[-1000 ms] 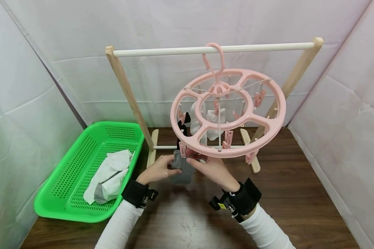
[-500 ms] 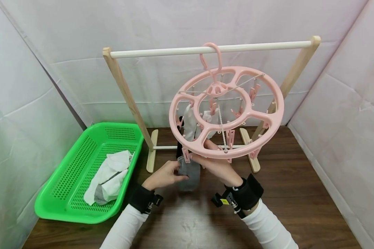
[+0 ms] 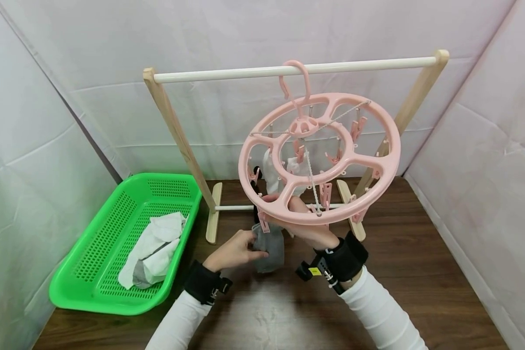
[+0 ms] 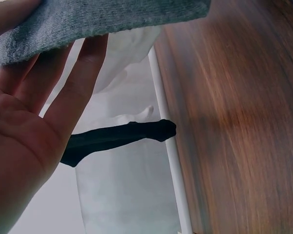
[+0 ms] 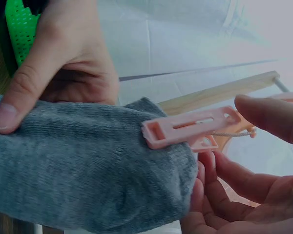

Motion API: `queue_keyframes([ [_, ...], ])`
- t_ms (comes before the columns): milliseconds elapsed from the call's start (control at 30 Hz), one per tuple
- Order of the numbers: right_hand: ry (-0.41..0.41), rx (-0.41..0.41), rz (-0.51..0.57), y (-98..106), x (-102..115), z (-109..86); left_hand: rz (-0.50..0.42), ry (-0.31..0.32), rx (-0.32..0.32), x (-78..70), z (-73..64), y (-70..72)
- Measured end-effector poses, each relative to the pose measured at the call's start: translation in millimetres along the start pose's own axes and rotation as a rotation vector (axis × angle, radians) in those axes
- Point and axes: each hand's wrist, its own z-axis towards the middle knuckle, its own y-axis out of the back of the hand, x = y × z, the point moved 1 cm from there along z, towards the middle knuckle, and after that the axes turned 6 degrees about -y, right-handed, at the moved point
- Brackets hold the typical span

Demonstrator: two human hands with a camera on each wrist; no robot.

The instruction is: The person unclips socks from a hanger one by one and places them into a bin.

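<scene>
A grey sock (image 5: 88, 161) hangs from a pink clothespin (image 5: 190, 126), whose jaws bite its edge. My left hand (image 3: 232, 250) pinches the sock between thumb and fingers; the left wrist view shows the fingers (image 4: 80, 73) behind the cloth. My right hand (image 3: 310, 233) is under the near rim of the pink round hanger (image 3: 387, 180). In the right wrist view, its thumb (image 5: 273, 117) is at the tip of the clothespin's handle, with the fingers spread apart below, near the sock's end. The rim hides part of this hand in the head view.
The hanger hooks over the white rail (image 3: 227, 74) of a wooden stand, with several other clothespins on it. A black sock (image 4: 122, 139) and white socks (image 3: 271, 175) hang behind. A green basket (image 3: 65, 272) at left holds white and grey socks (image 3: 155, 248).
My left hand and the grey sock have shifted slightly right and nearer. My right hand's fingers have moved up under the rim from beside the sock. The hanger has turned and tilted a little.
</scene>
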Motion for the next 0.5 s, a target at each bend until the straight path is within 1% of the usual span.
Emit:
queue_keyframes([
  [267, -0.009, 0.063, 0.026, 5.2, 3.1, 2.6, -0.024, -0.015, -0.015, 0.4, -3.5, -0.2],
  [433, -0.005, 0.081, 0.017, 7.4, 4.6, 3.7, -0.033, -0.012, -0.008, 1.4, -4.2, -1.0],
  [500, 0.012, 0.083, 0.033, 8.1, 3.3, 3.2, -0.039, -0.006, -0.005, 2.3, -4.3, -1.3],
])
